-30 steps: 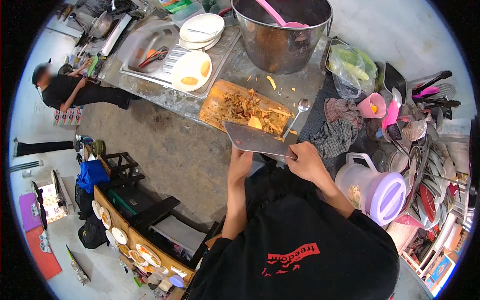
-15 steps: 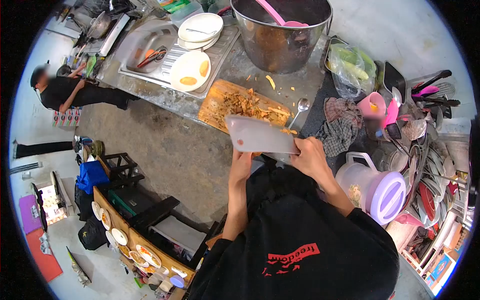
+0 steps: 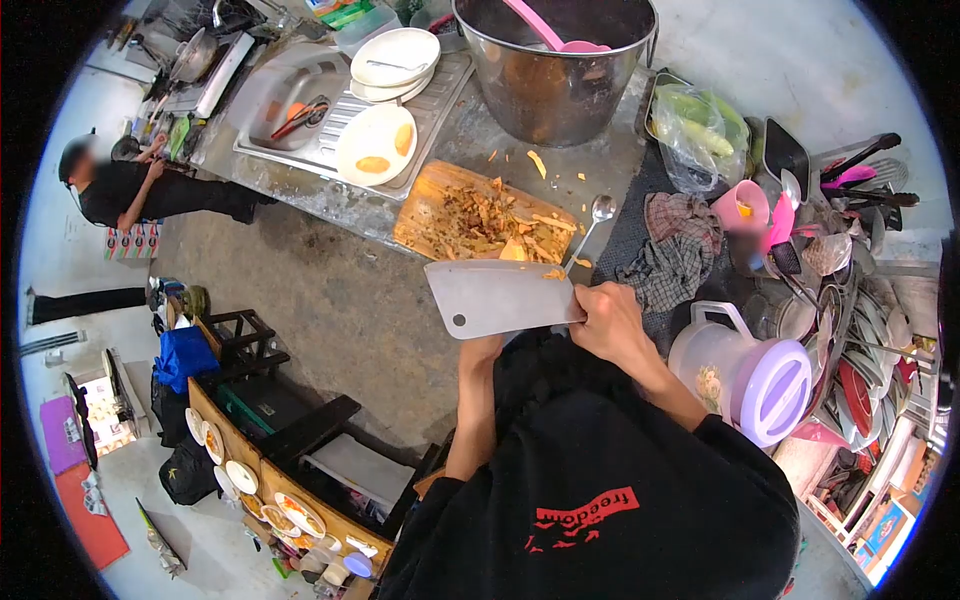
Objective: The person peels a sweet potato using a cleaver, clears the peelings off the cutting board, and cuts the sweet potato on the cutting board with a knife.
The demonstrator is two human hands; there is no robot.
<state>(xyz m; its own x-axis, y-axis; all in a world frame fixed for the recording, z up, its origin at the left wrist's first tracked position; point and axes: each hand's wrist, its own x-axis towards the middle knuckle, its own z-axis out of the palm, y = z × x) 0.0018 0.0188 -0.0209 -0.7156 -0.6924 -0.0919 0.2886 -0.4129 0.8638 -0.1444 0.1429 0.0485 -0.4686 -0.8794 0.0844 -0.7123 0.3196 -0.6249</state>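
My right hand (image 3: 610, 318) is closed round the handle of a cleaver (image 3: 497, 298). Its broad blade, with a hole near one corner, points left in front of my body. Behind the blade my left hand (image 3: 482, 348) is mostly covered; its fingers are hidden. Just past the blade's upper edge lies a wooden cutting board (image 3: 424, 232) strewn with brown and orange peelings (image 3: 490, 212). A larger orange piece (image 3: 513, 249) shows at the board's near side. To the right of the board rests a metal spoon (image 3: 600, 210).
Beyond the board stand a big metal pot (image 3: 560, 95) with a pink ladle and a sink (image 3: 270, 110) beside plates (image 3: 395, 57). A checked cloth (image 3: 668, 270) and lidded jug (image 3: 740, 375) lie right. Another person (image 3: 125, 190) stands far left.
The cleaver has swung lower and further left, its blade now covering my left fingers. An orange piece now shows above the blade at the board's near edge.
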